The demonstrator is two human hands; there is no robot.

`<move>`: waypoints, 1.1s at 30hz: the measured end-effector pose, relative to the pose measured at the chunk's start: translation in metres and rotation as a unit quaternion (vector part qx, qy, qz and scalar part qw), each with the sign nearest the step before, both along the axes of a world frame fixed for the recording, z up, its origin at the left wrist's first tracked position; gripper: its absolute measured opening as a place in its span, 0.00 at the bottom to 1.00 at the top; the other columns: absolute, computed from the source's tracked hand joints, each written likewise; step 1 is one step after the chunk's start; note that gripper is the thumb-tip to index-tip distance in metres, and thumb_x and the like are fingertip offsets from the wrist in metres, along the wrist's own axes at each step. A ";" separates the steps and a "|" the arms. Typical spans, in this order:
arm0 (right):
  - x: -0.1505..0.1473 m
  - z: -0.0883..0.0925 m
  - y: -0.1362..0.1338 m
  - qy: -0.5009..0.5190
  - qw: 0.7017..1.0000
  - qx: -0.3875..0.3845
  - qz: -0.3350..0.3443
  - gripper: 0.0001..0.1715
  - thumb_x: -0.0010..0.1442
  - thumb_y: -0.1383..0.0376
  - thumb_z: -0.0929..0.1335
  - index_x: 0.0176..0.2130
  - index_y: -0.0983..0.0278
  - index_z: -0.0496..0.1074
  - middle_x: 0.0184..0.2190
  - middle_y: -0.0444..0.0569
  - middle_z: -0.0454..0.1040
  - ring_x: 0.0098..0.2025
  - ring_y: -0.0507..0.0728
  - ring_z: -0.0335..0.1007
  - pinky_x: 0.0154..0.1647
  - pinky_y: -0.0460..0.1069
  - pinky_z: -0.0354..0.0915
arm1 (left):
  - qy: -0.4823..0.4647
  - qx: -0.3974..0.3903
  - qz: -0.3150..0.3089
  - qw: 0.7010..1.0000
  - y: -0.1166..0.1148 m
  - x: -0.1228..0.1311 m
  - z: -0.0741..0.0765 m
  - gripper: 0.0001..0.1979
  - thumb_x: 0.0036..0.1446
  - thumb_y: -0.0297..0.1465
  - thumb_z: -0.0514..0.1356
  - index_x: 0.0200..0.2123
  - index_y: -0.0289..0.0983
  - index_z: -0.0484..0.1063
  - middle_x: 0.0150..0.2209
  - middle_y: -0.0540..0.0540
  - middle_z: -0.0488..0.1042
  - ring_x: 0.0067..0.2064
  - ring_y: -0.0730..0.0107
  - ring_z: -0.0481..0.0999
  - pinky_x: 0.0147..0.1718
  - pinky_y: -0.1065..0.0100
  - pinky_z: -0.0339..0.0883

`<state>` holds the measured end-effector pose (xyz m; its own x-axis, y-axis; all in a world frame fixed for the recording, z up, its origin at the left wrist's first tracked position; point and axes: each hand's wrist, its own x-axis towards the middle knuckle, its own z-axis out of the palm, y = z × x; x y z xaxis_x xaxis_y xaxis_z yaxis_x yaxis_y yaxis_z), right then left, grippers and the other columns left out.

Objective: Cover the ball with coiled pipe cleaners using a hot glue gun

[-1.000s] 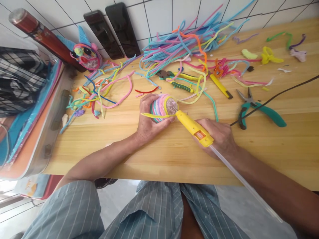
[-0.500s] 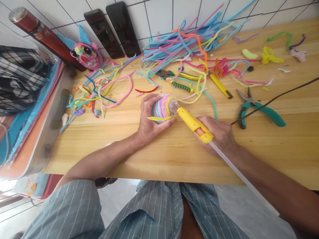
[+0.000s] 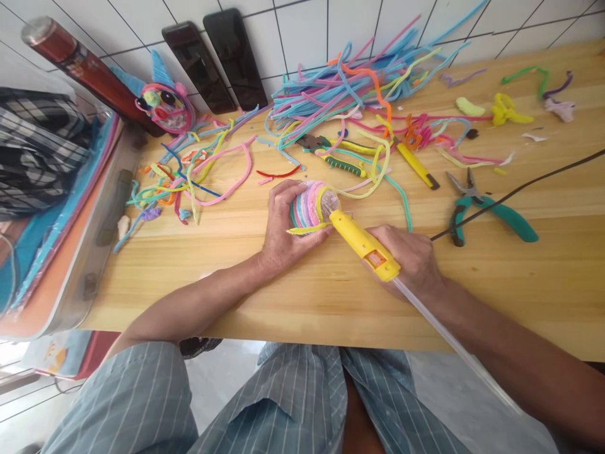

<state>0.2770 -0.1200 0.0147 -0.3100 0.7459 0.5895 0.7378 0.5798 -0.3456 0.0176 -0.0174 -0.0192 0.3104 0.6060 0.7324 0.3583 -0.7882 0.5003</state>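
My left hand (image 3: 283,227) is closed around a ball wrapped in striped pipe cleaners (image 3: 307,207), in pink, purple, teal and yellow bands. A greyish bare patch shows on the ball's right side, and a loose yellow pipe cleaner end (image 3: 302,230) sticks out along its lower edge. My right hand (image 3: 411,258) grips a yellow hot glue gun (image 3: 362,243) with a long clear glue stick (image 3: 454,343) coming out of its back. The gun's nozzle points at the bare patch; whether it touches is hidden.
A heap of pipe cleaners (image 3: 321,94) lies at the back, with combination pliers (image 3: 331,146) and a yellow cutter knife (image 3: 418,165) before it. Green-handled pliers (image 3: 508,217) and a dark cable (image 3: 534,180) are right. Scraps (image 3: 189,176) and a decorated figure (image 3: 165,110) are left.
The glue gun and my right hand have shifted slightly left and down around the ball's bare patch. My left hand keeps its hold, with the ball turned a little.
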 end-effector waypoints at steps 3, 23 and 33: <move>0.000 0.001 0.001 0.016 1.000 0.007 0.000 0.05 0.74 0.68 0.69 0.46 0.59 0.76 0.30 0.45 0.82 0.28 0.56 0.79 0.29 0.50 0.65 | -0.001 0.004 -0.005 1.000 0.001 0.000 -0.002 0.45 0.59 0.56 0.78 0.71 0.49 0.65 0.64 0.38 0.73 0.66 0.46 0.76 0.67 0.39 0.76; 0.003 0.001 0.000 0.003 1.000 0.002 -0.007 0.04 0.75 0.67 0.69 0.46 0.57 0.75 0.31 0.44 0.83 0.29 0.56 0.80 0.30 0.51 0.67 | -0.003 -0.015 -0.004 1.000 0.001 0.000 0.001 0.43 0.59 0.52 0.79 0.70 0.49 0.66 0.64 0.39 0.72 0.66 0.46 0.76 0.67 0.38 0.75; 0.003 -0.007 -0.003 0.011 0.999 -0.014 -0.043 0.06 0.75 0.64 0.68 0.46 0.56 0.76 0.31 0.46 0.83 0.29 0.58 0.81 0.31 0.52 0.69 | 0.006 -0.025 -0.005 1.000 0.002 -0.002 -0.002 0.45 0.58 0.54 0.79 0.70 0.51 0.64 0.65 0.39 0.71 0.67 0.45 0.75 0.69 0.37 0.73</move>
